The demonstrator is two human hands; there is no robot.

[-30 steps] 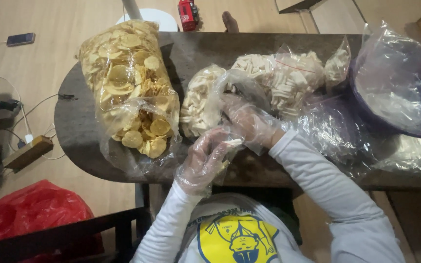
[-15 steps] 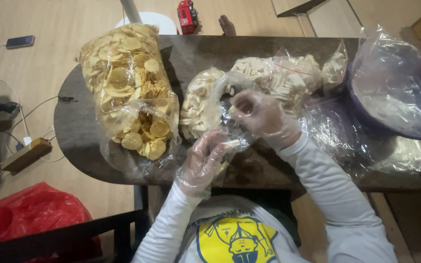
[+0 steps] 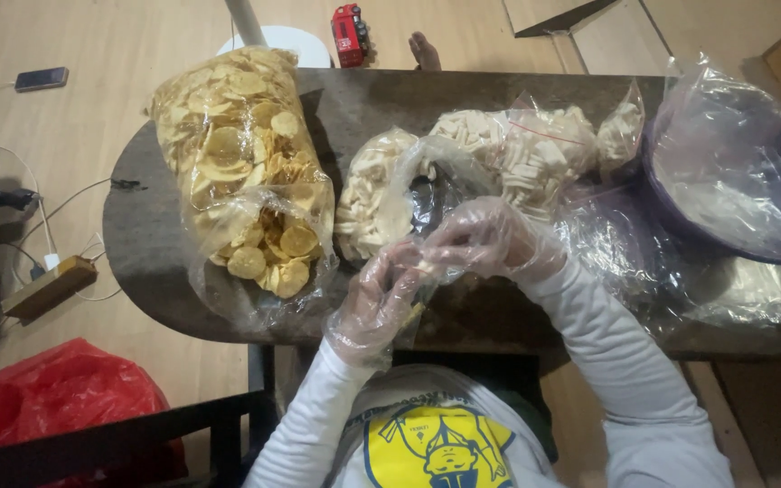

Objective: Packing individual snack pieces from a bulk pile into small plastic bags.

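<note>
Both my hands wear thin clear plastic gloves over white sleeves. My left hand (image 3: pixel 380 298) is closed around a small clear bag with pale snack sticks in it, near the table's front edge. My right hand (image 3: pixel 485 239) meets it at the bag's mouth, fingers pinched on a pale stick piece. Just behind them lies an open clear bag of white stick snacks (image 3: pixel 374 192), and a fuller bag of the same (image 3: pixel 522 145) sits further back.
A large clear bag of round yellow chips (image 3: pixel 237 154) lies on the left of the dark wooden table (image 3: pixel 146 226). A purple basin lined with plastic (image 3: pixel 734 163) stands at right. On the floor: a red bag (image 3: pixel 56 393), a power strip (image 3: pixel 47 285), a phone (image 3: pixel 40 79).
My right hand came out of the open stick-snack bag and moved down to my left hand. The left hand stayed in place.
</note>
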